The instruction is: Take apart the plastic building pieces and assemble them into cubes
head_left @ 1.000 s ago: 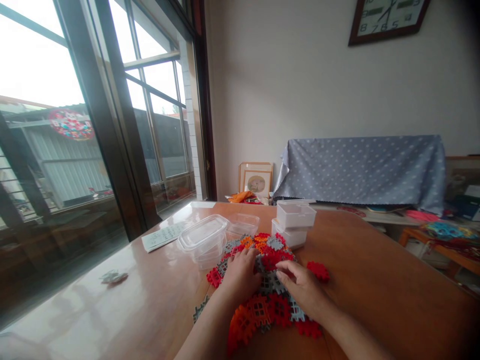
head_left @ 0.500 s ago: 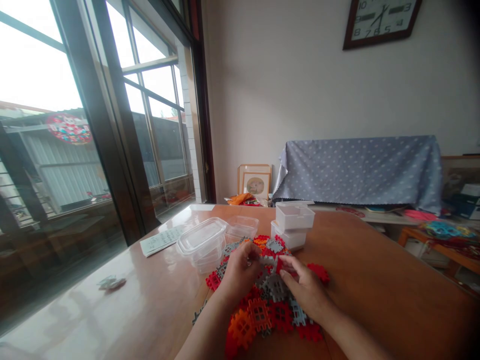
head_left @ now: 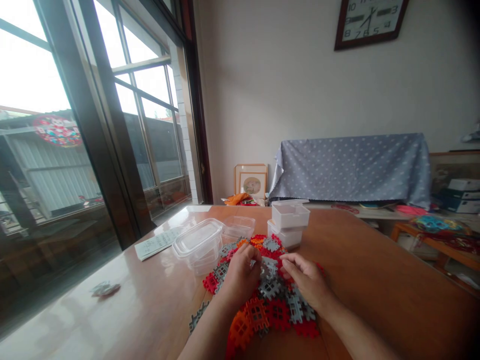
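Over a pile of interlocking plastic building tiles, my left hand (head_left: 243, 272) is closed, fingers curled around the edge of a grey building tile (head_left: 269, 268). To its right is my right hand (head_left: 306, 280), thumb and fingers pressed together and a small gap away from that tile. Whether anything sits in its fingertips is hidden. Below lie an orange tile (head_left: 257, 313), a red tile (head_left: 278, 313) and another grey tile (head_left: 270, 288), all notched squares with window-like openings. My left forearm and hand cover part of the pile.
Clear plastic containers (head_left: 198, 242) stand left of the pile. Stacked white boxes (head_left: 288, 218) are behind it. A written-on paper pad (head_left: 157, 244) and a small plastic packet (head_left: 105, 288) lie on the wooden table (head_left: 360, 265). A window wall borders the left side.
My right hand has drawn away to the right from the grey tile, opening a gap. My left hand keeps the tile in nearly the same place. The view has shifted slightly right.
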`<state>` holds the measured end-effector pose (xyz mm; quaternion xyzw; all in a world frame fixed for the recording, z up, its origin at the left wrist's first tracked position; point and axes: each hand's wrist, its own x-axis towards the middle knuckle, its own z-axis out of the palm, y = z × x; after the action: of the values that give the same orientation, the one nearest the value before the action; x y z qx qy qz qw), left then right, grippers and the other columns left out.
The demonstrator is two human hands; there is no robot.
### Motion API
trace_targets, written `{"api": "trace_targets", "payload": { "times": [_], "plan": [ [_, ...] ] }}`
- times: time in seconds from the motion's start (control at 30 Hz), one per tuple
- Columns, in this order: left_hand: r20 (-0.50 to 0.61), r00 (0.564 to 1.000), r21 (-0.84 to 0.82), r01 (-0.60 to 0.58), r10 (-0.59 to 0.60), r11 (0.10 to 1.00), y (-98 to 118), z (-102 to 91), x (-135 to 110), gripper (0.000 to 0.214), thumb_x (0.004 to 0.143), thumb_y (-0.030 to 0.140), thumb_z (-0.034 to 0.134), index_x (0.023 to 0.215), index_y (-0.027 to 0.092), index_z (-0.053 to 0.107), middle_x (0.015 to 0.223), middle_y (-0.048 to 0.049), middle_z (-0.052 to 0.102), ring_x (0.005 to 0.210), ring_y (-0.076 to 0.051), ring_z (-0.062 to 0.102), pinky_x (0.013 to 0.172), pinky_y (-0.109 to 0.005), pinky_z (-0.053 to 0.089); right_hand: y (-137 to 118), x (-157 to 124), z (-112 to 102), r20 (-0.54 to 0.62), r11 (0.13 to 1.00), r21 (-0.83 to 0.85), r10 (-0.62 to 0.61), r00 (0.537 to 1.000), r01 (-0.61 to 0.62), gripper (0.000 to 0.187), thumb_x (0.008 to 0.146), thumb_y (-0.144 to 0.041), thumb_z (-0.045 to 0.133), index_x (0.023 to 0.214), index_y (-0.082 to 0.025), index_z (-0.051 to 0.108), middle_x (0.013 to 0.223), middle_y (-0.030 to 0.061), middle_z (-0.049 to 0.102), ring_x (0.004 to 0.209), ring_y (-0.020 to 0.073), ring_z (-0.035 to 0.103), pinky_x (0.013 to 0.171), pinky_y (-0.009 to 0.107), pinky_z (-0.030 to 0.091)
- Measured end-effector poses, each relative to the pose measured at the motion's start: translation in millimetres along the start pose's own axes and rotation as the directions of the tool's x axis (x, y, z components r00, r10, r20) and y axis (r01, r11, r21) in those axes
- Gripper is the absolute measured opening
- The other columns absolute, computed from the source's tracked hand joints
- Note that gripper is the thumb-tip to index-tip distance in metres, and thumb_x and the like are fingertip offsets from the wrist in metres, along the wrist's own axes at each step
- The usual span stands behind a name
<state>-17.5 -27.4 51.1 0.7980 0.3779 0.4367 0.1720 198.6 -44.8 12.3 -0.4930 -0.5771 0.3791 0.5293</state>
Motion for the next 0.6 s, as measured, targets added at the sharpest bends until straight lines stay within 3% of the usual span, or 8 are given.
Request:
{"api": "trace_targets", "payload": {
  "times": [0.17,0.27,0.37,0.5,0.6],
  "plan": [
    [-0.007,0.999,0.116,0.032,-0.031,0.993,-4.1,3.5,1.3,0.019,0.075,0.003,0.048,0.081,0.022,0.053,0.090,-0.0018,0.059,0.088,-0.018,0.056,0.078,-0.028,0.041,-9.1,1.3,-15.3,-0.159,0.999,-0.042,-0.010,0.987,0.003,0.055,0.082,-0.066,0.060,0.109,-0.020,0.072,0.083,0.0066,0.075,0.076,0.0234,0.070,0.071,0.034,0.057],
    [0.030,0.999,0.163,0.033,-0.039,0.986,-0.2,2.7,1.5,0.017,0.076,0.006,0.051,0.081,0.022,0.054,0.091,-0.0023,0.060,0.090,-0.019,0.057,0.078,-0.028,0.041,-3.3,7.4,-34.2,-0.274,0.997,-0.078,0.004,0.962,-0.026,0.054,0.083,-0.062,0.059,0.114,-0.018,0.070,0.079,0.0057,0.073,0.068,0.0207,0.067,0.065,0.032,0.055],
    [0.105,0.992,0.209,0.039,-0.062,0.977,6.7,0.9,1.0,0.014,0.076,0.010,0.055,0.083,0.022,0.057,0.093,-0.0026,0.061,0.090,-0.020,0.058,0.078,-0.029,0.041,10.3,16.0,-59.9,-0.353,0.991,-0.128,-0.008,0.935,-0.040,0.051,0.084,-0.055,0.058,0.119,-0.018,0.067,0.088,0.0070,0.073,0.076,0.0224,0.069,0.070,0.033,0.055],
    [0.109,0.991,0.249,0.047,-0.076,0.967,11.1,-0.1,-0.2,0.016,0.079,0.013,0.056,0.091,0.023,0.061,0.100,-0.0031,0.064,0.097,-0.022,0.058,0.084,-0.032,0.041,29.5,23.6,-96.2,-0.349,0.960,-0.267,-0.012,0.937,-0.087,0.056,0.080,-0.045,0.064,0.130,-0.020,0.061,0.101,0.0087,0.074,0.094,0.0262,0.070,0.088,0.039,0.053],
    [0.084,0.993,0.250,0.057,-0.081,0.967,9.3,0.6,-0.6,0.017,0.080,0.014,0.055,0.092,0.024,0.062,0.100,-0.0032,0.064,0.099,-0.023,0.058,0.085,-0.033,0.041,39.7,22.5,-113.2,-0.261,0.942,-0.326,-0.016,0.965,-0.072,0.072,0.075,-0.038,0.070,0.143,-0.020,0.052,0.127,0.0141,0.067,0.119,0.0289,0.063,0.102,0.041,0.047]
  ]
}}
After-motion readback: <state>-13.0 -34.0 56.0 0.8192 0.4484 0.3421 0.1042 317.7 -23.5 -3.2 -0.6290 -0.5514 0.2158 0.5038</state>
